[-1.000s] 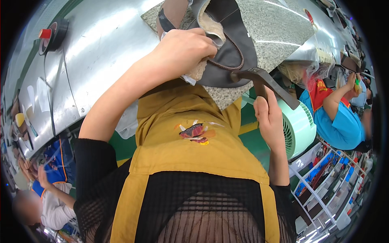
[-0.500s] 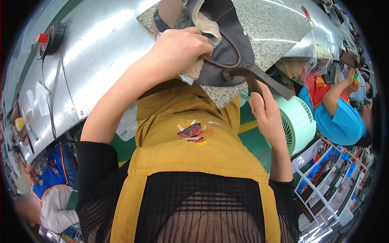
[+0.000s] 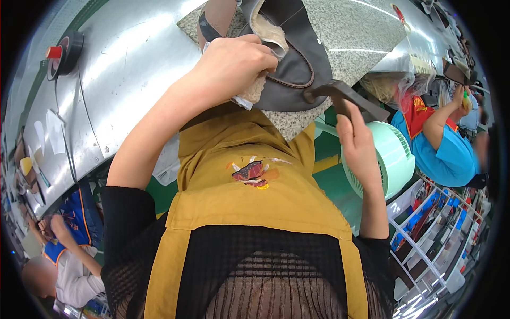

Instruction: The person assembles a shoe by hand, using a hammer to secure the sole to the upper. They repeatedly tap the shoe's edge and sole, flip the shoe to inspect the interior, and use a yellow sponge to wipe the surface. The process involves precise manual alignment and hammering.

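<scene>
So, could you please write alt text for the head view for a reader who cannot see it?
A person's left hand presses a dark leather piece with a fleecy lining onto a speckled stone slab, while the right hand grips a hammer beside it. A mint-green fan stands below the metal workbench.

A shiny metal bench [image 3: 122, 69] fills the upper left of the frame; a granite slab [image 3: 356, 37] lies at top centre; a white wire rack [image 3: 441, 250] stands lower right; green floor [image 3: 159, 196] below.
</scene>
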Demonstrator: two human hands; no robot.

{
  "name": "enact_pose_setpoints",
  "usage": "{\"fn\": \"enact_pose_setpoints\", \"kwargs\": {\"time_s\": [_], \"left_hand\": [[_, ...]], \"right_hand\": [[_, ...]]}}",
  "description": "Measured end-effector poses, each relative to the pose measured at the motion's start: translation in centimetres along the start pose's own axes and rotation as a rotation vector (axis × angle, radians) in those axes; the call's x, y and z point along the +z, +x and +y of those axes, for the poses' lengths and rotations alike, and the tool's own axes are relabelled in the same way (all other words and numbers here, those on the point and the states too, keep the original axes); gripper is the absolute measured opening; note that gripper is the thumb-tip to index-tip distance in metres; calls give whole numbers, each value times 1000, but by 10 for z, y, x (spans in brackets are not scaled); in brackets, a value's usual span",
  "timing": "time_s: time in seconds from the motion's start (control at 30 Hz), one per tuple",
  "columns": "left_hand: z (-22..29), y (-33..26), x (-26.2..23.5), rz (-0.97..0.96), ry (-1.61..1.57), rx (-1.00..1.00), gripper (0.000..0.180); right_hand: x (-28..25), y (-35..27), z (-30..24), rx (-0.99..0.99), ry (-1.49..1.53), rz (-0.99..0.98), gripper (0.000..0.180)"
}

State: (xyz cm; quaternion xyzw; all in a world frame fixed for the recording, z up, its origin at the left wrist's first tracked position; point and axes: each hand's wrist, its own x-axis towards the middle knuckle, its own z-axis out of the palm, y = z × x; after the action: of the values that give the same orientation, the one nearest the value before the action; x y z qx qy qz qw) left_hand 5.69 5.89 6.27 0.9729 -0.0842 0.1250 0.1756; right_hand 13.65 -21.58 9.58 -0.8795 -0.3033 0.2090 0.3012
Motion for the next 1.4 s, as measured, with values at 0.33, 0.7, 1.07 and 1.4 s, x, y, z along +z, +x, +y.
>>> {"fn": "enact_pose_setpoints", "kwargs": {"time_s": [0.33, 0.7, 1.07, 1.4], "left_hand": [[1, 0, 1, 8, 15, 3, 13], [4, -3, 2, 22, 37, 14, 18], [11, -3, 6, -31, 170, 124, 26], [17, -3, -2, -74, 163, 85, 25]], "right_hand": [[8, -6, -12, 64, -90, -76, 30], [7, -2, 0, -128, -153, 107, 25], [17, 25, 9, -129, -125, 194, 32], [13, 92, -12, -236, 120, 149, 26]]}}
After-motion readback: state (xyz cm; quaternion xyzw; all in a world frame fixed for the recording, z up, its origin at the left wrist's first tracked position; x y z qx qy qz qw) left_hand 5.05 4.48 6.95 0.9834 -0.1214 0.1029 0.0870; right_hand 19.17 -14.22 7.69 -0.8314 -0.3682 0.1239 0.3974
